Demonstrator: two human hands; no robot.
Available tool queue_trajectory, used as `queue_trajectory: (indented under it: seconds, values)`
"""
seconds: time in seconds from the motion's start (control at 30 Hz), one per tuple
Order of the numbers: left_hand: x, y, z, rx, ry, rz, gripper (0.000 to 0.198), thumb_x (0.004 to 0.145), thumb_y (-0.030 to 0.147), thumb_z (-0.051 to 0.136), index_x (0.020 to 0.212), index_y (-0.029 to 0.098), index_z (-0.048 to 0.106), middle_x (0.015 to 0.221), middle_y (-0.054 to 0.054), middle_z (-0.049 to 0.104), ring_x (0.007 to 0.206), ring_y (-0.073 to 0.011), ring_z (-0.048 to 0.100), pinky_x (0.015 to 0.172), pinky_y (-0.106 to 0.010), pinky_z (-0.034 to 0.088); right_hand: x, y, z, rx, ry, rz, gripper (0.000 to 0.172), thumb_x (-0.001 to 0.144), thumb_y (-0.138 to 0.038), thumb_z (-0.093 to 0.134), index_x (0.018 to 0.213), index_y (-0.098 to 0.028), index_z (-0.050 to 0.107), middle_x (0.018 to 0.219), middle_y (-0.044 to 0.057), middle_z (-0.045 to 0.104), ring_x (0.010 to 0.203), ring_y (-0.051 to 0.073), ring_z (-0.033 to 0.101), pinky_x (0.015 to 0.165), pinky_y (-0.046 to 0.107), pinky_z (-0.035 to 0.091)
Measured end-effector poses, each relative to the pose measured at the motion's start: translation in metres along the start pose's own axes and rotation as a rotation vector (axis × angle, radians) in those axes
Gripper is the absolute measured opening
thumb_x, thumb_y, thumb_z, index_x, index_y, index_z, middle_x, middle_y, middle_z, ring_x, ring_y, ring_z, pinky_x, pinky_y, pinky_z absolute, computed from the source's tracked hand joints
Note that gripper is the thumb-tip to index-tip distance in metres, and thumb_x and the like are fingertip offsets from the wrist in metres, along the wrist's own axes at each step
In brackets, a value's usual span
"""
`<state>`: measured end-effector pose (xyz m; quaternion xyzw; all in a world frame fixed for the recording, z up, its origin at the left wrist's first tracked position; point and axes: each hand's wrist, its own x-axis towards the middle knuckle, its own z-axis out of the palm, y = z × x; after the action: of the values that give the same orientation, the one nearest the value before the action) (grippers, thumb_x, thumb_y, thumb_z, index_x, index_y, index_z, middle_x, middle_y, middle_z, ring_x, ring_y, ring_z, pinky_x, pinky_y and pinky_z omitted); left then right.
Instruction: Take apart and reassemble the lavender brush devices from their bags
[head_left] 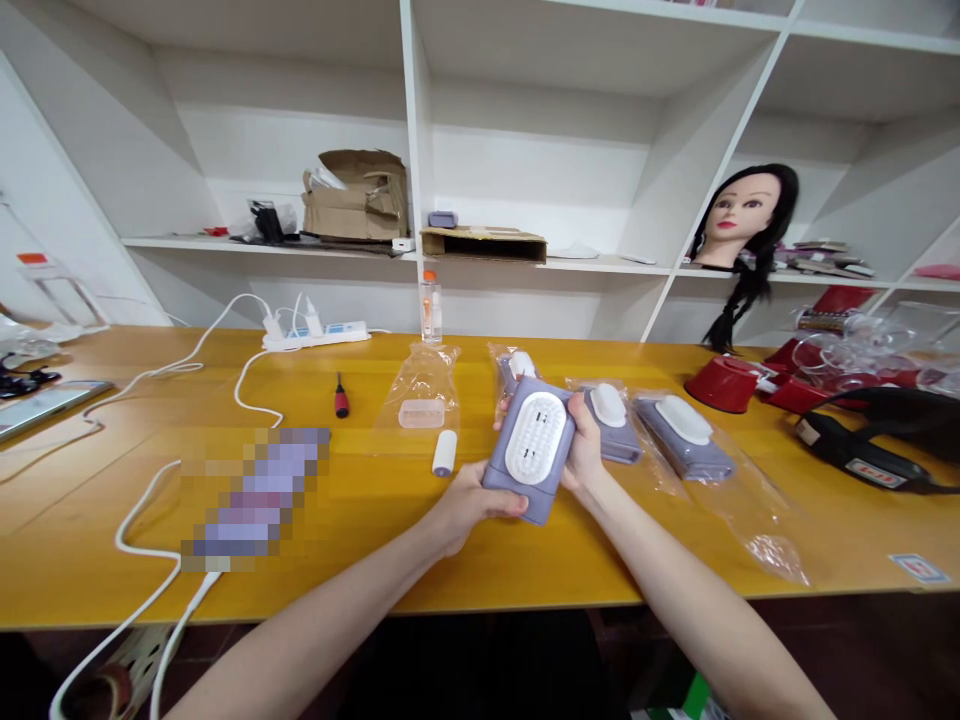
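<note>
Both my hands hold a purple device (pixel 529 447) with a white oval panel, lifted just above the yellow table (pixel 480 560). My left hand (pixel 466 503) grips its lower end, fingers wrapped under it. Along its right side, my right hand (pixel 582 445) is closed on it. Behind it lie three similar purple devices in clear plastic bags (pixel 517 370) (pixel 611 420) (pixel 685 435). A small white cylinder (pixel 444 452) lies left of my left hand.
A clear bag with a pale pink part (pixel 421 412), a red-handled screwdriver (pixel 341 396), a white power strip (pixel 315 335) with cables and a small bottle (pixel 430 306) are on the table. Red stands (pixel 724 383), a black tool (pixel 870 440) and a mannequin head (pixel 742 215) are at right. A blurred patch (pixel 251 495) lies at left.
</note>
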<state>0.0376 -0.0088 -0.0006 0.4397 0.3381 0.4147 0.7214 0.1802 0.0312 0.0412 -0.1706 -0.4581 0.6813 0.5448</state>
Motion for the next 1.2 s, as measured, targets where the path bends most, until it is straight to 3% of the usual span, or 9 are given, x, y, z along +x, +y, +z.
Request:
queue_trajectory:
  seconds: [0.17,0.37,0.53,0.67,0.97,1.13,1.2]
  values:
    - [-0.001,-0.001,0.005,0.009,-0.002,0.042,0.034,0.047,0.017,0.077,0.079,0.012,0.066,0.065,-0.001,0.064,0.059,-0.0123,0.055,0.063,-0.028,0.045,0.0,-0.003,0.002,-0.054,0.054,-0.015,0.061,0.067,-0.064,0.052,0.108,-0.019,0.058,0.089,0.009,0.069,0.089,0.031,0.064,0.075,0.046,0.05]
    - [-0.003,-0.001,0.015,0.062,0.106,0.178,0.03,0.047,0.017,0.077,0.074,0.014,0.064,0.06,0.003,0.06,0.054,-0.0088,0.048,0.057,-0.023,0.04,0.001,-0.013,0.005,-0.134,0.241,-0.111,0.046,0.064,-0.054,0.057,0.098,-0.023,0.063,0.08,0.006,0.07,0.085,0.031,0.065,0.073,0.045,0.052]
    - [-0.001,-0.003,0.004,0.037,-0.022,0.13,0.035,0.046,0.016,0.078,0.078,0.013,0.065,0.066,0.001,0.064,0.058,-0.0101,0.052,0.061,-0.024,0.043,0.006,-0.01,0.004,-0.129,0.15,-0.052,0.046,0.066,-0.052,0.057,0.1,-0.021,0.063,0.08,0.005,0.071,0.082,0.03,0.066,0.073,0.045,0.052]
    - [-0.001,-0.004,0.0,0.041,-0.032,0.16,0.035,0.048,0.017,0.079,0.08,0.013,0.065,0.067,0.0,0.065,0.059,-0.0105,0.053,0.062,-0.025,0.044,0.012,-0.009,0.007,-0.087,0.081,0.016,0.047,0.069,-0.053,0.053,0.097,-0.017,0.065,0.078,0.007,0.071,0.081,0.03,0.067,0.071,0.045,0.053]
    - [0.001,-0.004,-0.004,0.011,0.016,0.25,0.041,0.049,0.024,0.082,0.084,0.013,0.063,0.077,-0.002,0.065,0.069,-0.0119,0.055,0.068,-0.025,0.043,0.028,-0.021,0.028,-0.051,0.096,0.143,0.042,0.069,-0.054,0.054,0.086,-0.017,0.066,0.074,0.008,0.071,0.076,0.03,0.067,0.066,0.044,0.054]
    - [0.001,0.003,-0.005,0.027,0.02,0.165,0.053,0.055,0.031,0.079,0.101,0.014,0.058,0.087,-0.004,0.064,0.075,-0.0147,0.059,0.074,-0.029,0.045,0.031,-0.015,0.018,-0.044,0.163,0.087,0.038,0.07,-0.052,0.056,0.081,-0.017,0.065,0.071,0.007,0.07,0.073,0.028,0.067,0.066,0.041,0.054]
    - [0.0,0.006,-0.003,0.084,0.062,0.191,0.062,0.057,0.033,0.077,0.111,0.017,0.053,0.097,-0.006,0.063,0.082,-0.0174,0.06,0.077,-0.031,0.046,0.032,-0.012,0.011,-0.069,0.219,0.026,0.036,0.07,-0.051,0.058,0.08,-0.017,0.064,0.069,0.005,0.07,0.071,0.026,0.067,0.066,0.039,0.054]
